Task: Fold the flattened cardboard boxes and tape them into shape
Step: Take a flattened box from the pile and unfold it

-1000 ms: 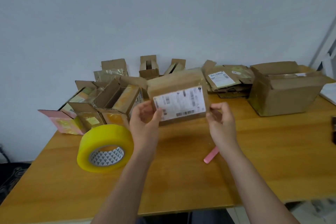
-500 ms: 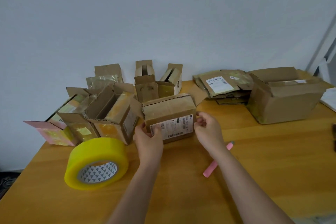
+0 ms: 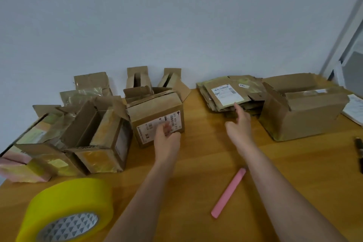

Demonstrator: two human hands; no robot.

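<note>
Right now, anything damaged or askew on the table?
Yes: the labelled box in front of the left hand has a creased, unevenly closed top. The large open box at right looks crumpled.

One head-worn wide-angle view looks forward and down from the near edge of the wooden table [image 3: 294, 163] toward the grey wall [image 3: 176, 15] behind it. Both forearms stretch away from the lens. The yellow tape roll [image 3: 66, 208] looms nearest at lower left; straight lines bow toward the frame's edges.
</note>
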